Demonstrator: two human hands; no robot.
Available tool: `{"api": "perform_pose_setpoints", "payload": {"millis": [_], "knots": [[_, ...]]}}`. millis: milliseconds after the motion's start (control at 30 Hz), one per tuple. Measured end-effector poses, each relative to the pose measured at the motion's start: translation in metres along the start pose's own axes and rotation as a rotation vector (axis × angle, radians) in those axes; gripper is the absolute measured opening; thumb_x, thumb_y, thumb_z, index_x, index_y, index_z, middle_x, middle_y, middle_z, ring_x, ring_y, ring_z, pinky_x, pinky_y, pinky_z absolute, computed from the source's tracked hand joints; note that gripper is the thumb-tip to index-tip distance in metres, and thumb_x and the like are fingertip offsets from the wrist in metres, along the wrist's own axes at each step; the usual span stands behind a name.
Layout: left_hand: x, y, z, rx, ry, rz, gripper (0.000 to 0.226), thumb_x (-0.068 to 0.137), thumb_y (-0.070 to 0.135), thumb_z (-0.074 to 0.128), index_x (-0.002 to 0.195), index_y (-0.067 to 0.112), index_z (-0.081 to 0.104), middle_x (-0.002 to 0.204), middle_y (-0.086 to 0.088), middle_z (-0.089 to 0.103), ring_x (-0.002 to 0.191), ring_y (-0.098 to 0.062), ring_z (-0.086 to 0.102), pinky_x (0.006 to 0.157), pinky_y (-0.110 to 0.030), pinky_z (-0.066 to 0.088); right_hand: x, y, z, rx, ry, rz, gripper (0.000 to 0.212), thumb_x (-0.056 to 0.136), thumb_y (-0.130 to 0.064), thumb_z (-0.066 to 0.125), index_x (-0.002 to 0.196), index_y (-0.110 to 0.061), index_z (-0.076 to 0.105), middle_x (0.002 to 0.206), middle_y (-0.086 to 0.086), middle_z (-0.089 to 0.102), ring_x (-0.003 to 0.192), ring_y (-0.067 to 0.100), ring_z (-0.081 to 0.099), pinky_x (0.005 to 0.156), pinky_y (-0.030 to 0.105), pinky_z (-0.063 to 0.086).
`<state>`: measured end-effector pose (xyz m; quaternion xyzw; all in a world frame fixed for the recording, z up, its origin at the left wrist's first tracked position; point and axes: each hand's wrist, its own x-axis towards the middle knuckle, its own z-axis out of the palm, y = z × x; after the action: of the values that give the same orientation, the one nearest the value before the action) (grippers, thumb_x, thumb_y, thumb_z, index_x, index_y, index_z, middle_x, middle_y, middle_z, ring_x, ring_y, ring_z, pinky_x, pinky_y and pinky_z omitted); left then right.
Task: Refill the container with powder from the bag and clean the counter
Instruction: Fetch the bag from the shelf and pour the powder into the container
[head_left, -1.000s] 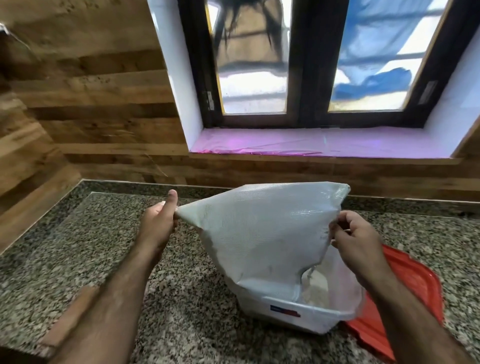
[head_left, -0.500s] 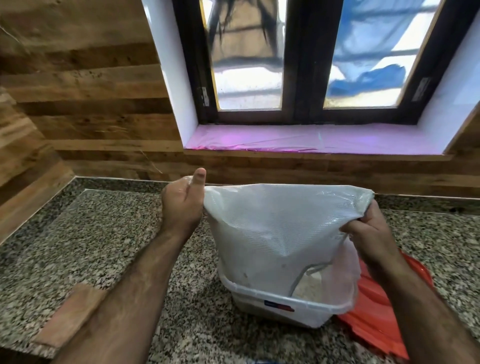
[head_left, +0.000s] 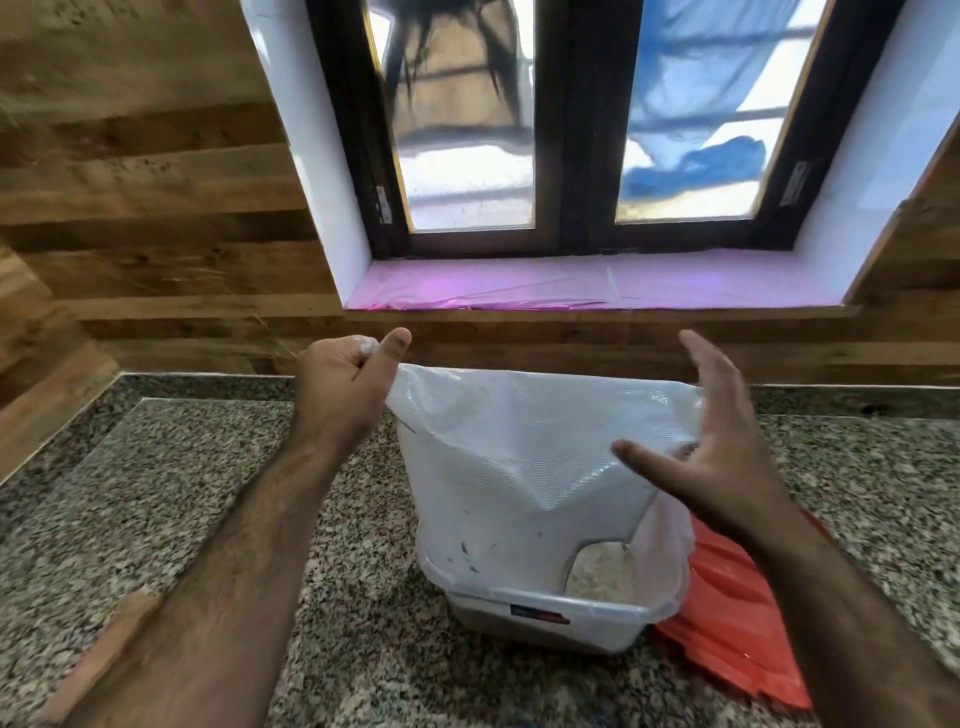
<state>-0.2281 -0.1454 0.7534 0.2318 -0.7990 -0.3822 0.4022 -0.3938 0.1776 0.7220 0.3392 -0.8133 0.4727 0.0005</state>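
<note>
One bag (head_left: 524, 457), white and woven, stands mouth-down in one clear plastic container (head_left: 550, 618) on the speckled granite tabletop (head_left: 156, 493). The bag's lower end sits inside the container's rim, and a pale heap of powder (head_left: 600, 569) shows through a gap at the bag's open edge, lying on the container's floor.

Two hands are in view. The left hand (head_left: 340, 384) has its grip closed on the bag's upper left corner, fingers curled round the gathered material, thumb raised, holding the bag up. The right hand (head_left: 711, 457) is spread, fingers straight and apart, its grip holding nothing; it sits at the bag's upper right side, with the thumb in front of the bag's face. Whether the palm touches the bag cannot be told.

One red lid (head_left: 727, 618) lies flat on the tabletop just right of the container, partly under its right edge. One brown wooden piece (head_left: 104, 654) lies at the near left. Behind, one window (head_left: 571, 130) with two panes sits over a pink sill (head_left: 571, 286).
</note>
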Motion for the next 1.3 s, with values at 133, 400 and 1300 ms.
{"api": "perform_pose_setpoints", "payload": {"millis": [133,400,1300], "knots": [[-0.002,0.009,-0.002,-0.049,0.042,0.032,0.066,0.104,0.037,0.071,0.057,0.005,0.039,0.053,-0.002,0.039,0.051,-0.014,0.034,0.050,-0.028,0.031,0.017,-0.037,0.006,-0.629,-0.316,-0.144,0.145,0.045,-0.115,0.045,0.168,-0.045,0.013,0.177,-0.007,0.022,0.164,0.017,0.016,0.125,0.073,-0.011],[-0.005,0.005,-0.004,-0.068,0.040,0.068,0.064,0.106,0.030,0.069,0.057,0.004,0.038,0.053,-0.002,0.037,0.049,-0.008,0.031,0.046,-0.022,0.031,0.063,-0.047,0.017,-0.735,-0.603,-0.120,0.162,0.039,-0.091,0.082,0.167,-0.043,-0.005,0.162,0.000,0.042,0.148,0.029,0.042,0.123,0.059,0.033],[0.020,0.015,0.009,0.059,0.153,0.205,0.062,0.105,0.039,0.068,0.053,0.022,0.039,0.049,-0.002,0.037,0.048,-0.016,0.030,0.051,-0.026,0.029,0.063,-0.067,0.019,-0.474,-0.401,-0.314,0.052,0.090,-0.049,0.081,0.139,-0.034,0.069,0.121,-0.012,0.076,0.105,0.010,0.068,0.094,0.031,0.054]]}}
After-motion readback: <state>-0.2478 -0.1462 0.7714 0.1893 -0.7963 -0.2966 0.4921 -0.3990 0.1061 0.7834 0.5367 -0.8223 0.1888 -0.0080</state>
